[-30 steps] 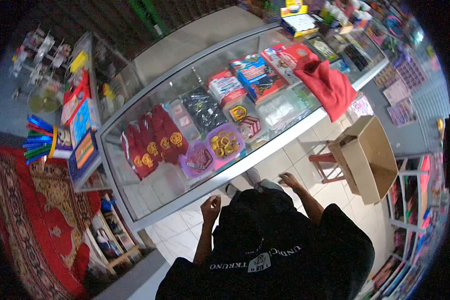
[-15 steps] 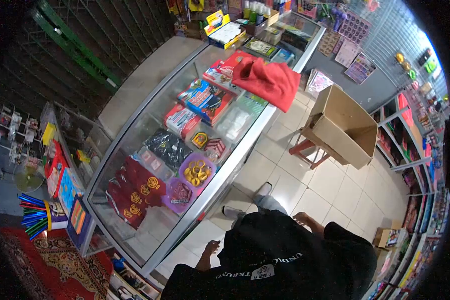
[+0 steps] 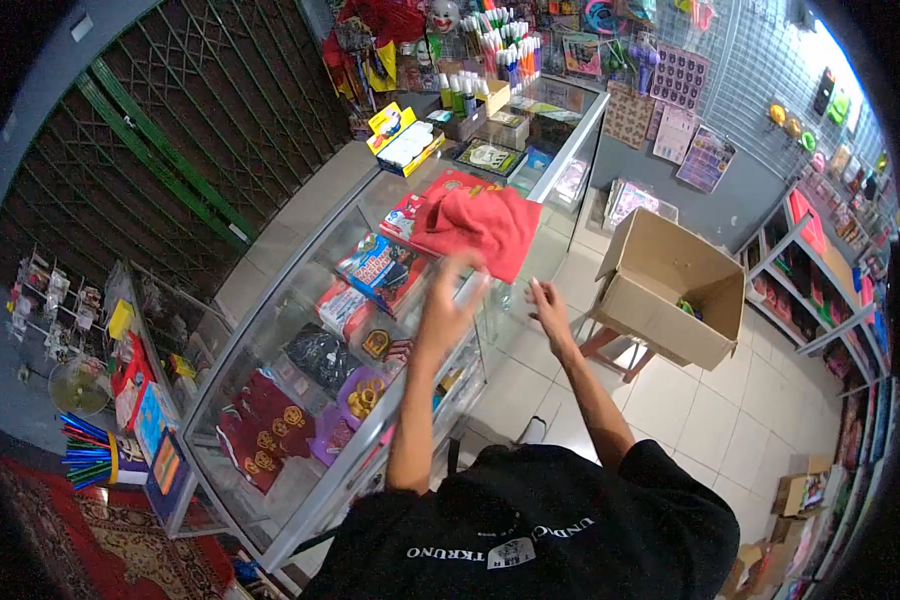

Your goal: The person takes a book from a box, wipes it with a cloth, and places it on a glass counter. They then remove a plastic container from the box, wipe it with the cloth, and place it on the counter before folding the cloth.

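Note:
My left hand (image 3: 452, 305) reaches over the glass display counter (image 3: 415, 375), just short of a crumpled red cloth (image 3: 478, 228). It is blurred, but its fingers look apart with nothing in them. Beyond the counter's front edge, my right hand (image 3: 548, 308) is raised above the floor with thumb and fingers spread, holding nothing. The red cloth lies over flat red packages (image 3: 403, 215) on the counter. Close to my left hand is a blue and red printed box (image 3: 375, 265).
An open cardboard box (image 3: 660, 310) rests on a red-brown stool (image 3: 610, 350) to the right. Purple baskets (image 3: 342, 425), a black plastic bag (image 3: 317, 352) and maroon garments (image 3: 267, 428) sit at the counter's left part. Stocked shelves (image 3: 820, 270) line the right wall.
Both hands have risen from beside my body and stretched forward, the left over the counter towards the red cloth. The view has tilted up, showing more of the back wall and gate.

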### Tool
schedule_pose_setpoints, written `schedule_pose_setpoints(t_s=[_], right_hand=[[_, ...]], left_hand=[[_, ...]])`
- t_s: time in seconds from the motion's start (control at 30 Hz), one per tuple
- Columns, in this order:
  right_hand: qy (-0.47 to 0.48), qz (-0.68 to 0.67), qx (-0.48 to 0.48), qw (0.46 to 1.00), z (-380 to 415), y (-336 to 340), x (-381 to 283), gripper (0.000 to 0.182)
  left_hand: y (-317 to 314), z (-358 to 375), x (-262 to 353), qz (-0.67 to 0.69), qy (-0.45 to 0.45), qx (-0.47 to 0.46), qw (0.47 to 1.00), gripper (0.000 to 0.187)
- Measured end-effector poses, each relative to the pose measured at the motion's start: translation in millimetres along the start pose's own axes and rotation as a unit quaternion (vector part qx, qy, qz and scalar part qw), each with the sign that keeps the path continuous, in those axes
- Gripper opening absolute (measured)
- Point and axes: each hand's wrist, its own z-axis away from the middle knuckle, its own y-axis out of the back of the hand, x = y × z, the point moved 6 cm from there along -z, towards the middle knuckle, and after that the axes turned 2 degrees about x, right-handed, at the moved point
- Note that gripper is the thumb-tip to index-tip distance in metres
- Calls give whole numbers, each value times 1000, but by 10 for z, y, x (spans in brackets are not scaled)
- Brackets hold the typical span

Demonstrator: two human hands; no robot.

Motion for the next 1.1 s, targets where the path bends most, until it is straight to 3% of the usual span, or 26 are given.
schedule_pose_setpoints(t_s=[0.07,0.1,0.17,0.2,0.3,0.33,0.4,0.43,0.53,0.57,0.67,0.7,0.8,0.9,1.0,1.03,1.1], right_hand=[[-5,-22,-28,999,-44,-237,-244,41],[-1,-4,-46,999,-26,-299,-254,40],[15,26,-81,996,-63,-423,-357,38],[7,-24,-95,995,-66,-453,-421,36],[-6,-157,-114,981,130,-431,-629,32],[16,-132,-118,984,107,-412,-633,30],[56,-75,-126,988,63,-348,-612,27],[49,-61,-138,987,68,-339,-607,27],[34,-29,-163,986,128,-340,-595,25],[33,-22,-162,986,163,-318,-610,25],[36,-25,-143,989,185,-291,-680,29],[38,-34,-128,990,170,-282,-733,31],[-19,-74,-120,990,61,-371,-812,42],[-19,-92,-123,988,-5,-449,-851,52],[28,-110,-136,984,87,-451,-821,51],[10,-103,-169,980,84,-472,-724,48],[17,-99,-172,980,156,-448,-661,48]], left_hand=[[202,-576,-478,-109,-8,77,991,35],[287,-738,-779,-234,-23,128,964,43],[279,-860,-1160,-235,58,8,970,43],[232,-867,-1333,-240,90,-69,964,42],[321,-798,-1674,-220,106,-34,969,39],[385,-761,-1785,-100,123,2,987,37],[545,-641,-1581,-128,193,31,972,37],[556,-589,-1592,-214,191,-13,958,33],[601,-368,-1429,-354,87,-2,931,23],[609,-317,-1193,-390,125,-26,912,26],[643,-239,-752,-374,-6,54,926,49],[633,-239,-714,-378,14,35,925,56],[538,-322,-980,-200,171,0,965,50],[481,-334,-1401,-161,19,66,985,44],[641,-195,-1605,39,132,147,980,36],[618,-103,-1455,14,179,105,978,37],[611,0,-1180,-218,119,45,968,46]])
